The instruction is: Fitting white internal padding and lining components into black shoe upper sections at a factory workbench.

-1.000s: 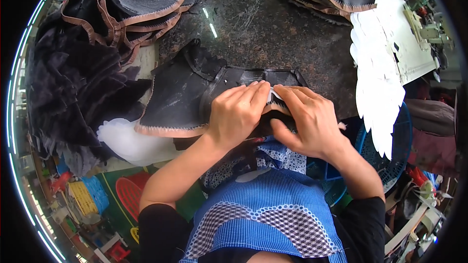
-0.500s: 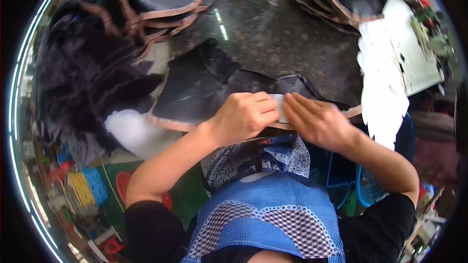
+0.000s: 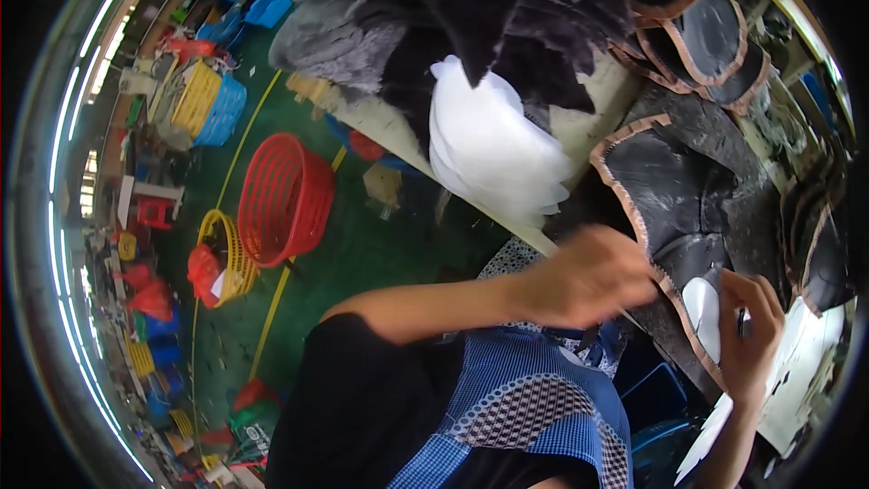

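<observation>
A black sheet piece (image 3: pixel 665 177) with a tan stitched border lies on the dark work surface at the right. On its near part, beside the border, sits a white oval pad (image 3: pixel 701 308). My right hand (image 3: pixel 753 330) is beside the pad, fingers bent and apart, fingertips at its far right edge; I see nothing gripped in it. My left hand (image 3: pixel 588 279) hangs just left of the border, apart from the pad. Motion smears its curled-looking fingers, so what they hold, if anything, is hidden. A fanned stack of white pads (image 3: pixel 484 140) lies beyond my left hand.
Dark furry pieces (image 3: pixel 453 0) are heaped at the far side of the table. Black tan-edged pieces (image 3: pixel 715 32) lie at far right. Red (image 3: pixel 285 199) and yellow (image 3: pixel 237 258) baskets stand on the green floor (image 3: pixel 371 249) at left. More white sheets (image 3: pixel 801 362) lie right of my right hand.
The view has swung left, bringing the baskets and floor in. My left hand has come off the white pad and moved leftward; my right hand stays by the pad.
</observation>
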The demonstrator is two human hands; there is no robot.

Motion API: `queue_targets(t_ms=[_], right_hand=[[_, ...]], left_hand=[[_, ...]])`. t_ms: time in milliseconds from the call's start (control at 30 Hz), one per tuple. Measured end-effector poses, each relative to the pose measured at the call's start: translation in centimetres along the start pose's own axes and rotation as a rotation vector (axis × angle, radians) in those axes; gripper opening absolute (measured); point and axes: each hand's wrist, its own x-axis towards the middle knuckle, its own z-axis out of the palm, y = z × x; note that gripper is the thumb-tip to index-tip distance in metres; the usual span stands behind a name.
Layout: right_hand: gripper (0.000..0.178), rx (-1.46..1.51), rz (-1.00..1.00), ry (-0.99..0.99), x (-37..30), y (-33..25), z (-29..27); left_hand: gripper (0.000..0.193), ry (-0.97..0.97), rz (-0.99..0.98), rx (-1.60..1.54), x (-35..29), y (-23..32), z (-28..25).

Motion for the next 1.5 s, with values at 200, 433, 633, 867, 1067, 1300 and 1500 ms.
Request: queue_targets(t_ms=[200, 433, 633, 867, 1067, 1300, 1500], right_hand=[[0.015, 0.260, -0.612, 0.042, 11.3, -9.2, 12.8], [0.040, -0.304, -0.713, 0.005, 16.2, -10.9, 20.7], [0.018, -0.642, -0.920, -0.032, 16.8, -13.9, 20.6], [0.021, -0.523, -0.909, 0.067, 17.1, -11.8, 21.0], [0.012, -0.085, -0.703, -0.028, 18.7, -11.7, 18.2], [0.012, 0.851, -0.030, -0.146, 15.0, -8.0, 9.4], [0.017, -0.092, -0.650, 0.208, 6.3, -7.3, 8.8]], left_hand=[[0.069, 0.532, -0.798, 0.172, -9.2, -6.3, -12.2], [0.065, 0.510, -0.848, -0.237, -9.0, -7.5, -11.2], [0.045, 0.610, -0.789, -0.313, -9.4, -6.5, -11.3], [0.036, 0.636, -0.713, -0.149, -8.0, -6.4, -10.6], [0.028, 0.587, -0.879, -0.014, -8.9, -6.6, -10.8], [0.025, 0.462, -0.829, 0.300, -10.2, -7.1, -11.5], [0.044, 0.331, -0.881, -0.791, -3.3, 1.3, -10.5]])
